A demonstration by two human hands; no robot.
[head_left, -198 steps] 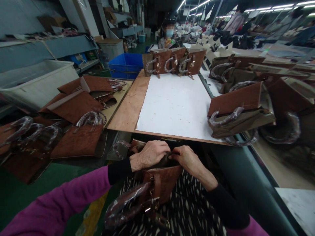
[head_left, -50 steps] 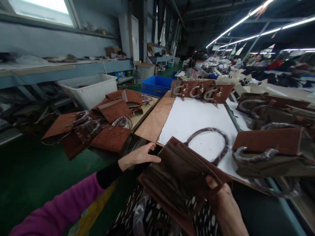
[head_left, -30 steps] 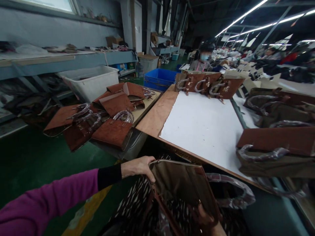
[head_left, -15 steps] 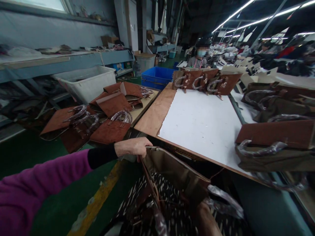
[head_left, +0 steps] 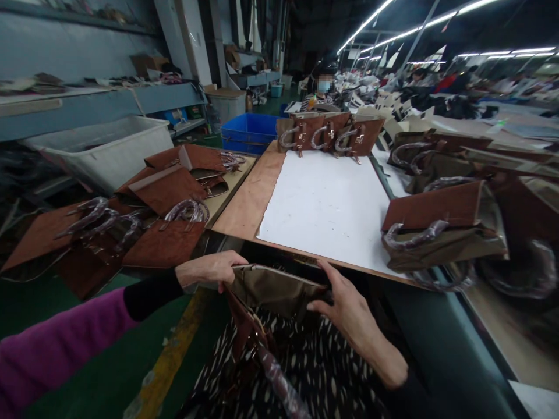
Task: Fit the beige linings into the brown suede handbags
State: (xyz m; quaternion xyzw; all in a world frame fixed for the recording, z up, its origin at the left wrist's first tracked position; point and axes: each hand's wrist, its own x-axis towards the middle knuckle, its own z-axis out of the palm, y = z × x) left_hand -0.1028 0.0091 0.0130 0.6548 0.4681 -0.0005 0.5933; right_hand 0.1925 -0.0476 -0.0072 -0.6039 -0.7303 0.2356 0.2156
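Bag mouth stretched open between both hands, low in front of the desk.

My left hand (head_left: 209, 269) pinches the left rim of the brown bag (head_left: 275, 288) and my right hand (head_left: 349, 305) clamps the right rim, each grip closed on fabric. The bag hangs over my lap, just below the front edge of the desk (head_left: 244, 201). I judge this the opening-up step. The next move calls for both rims pulled taut and level.

Bag (head_left: 275, 288) on my lap before the table (head_left: 244, 203), my left hand (head_left: 209, 269) holding its left rim, right hand (head_left: 349, 302) its right, bag heap (head_left: 161, 198) left of the table, three bags (head_left: 329, 134) along its far end, stacked bags (head_left: 437, 227) at right.
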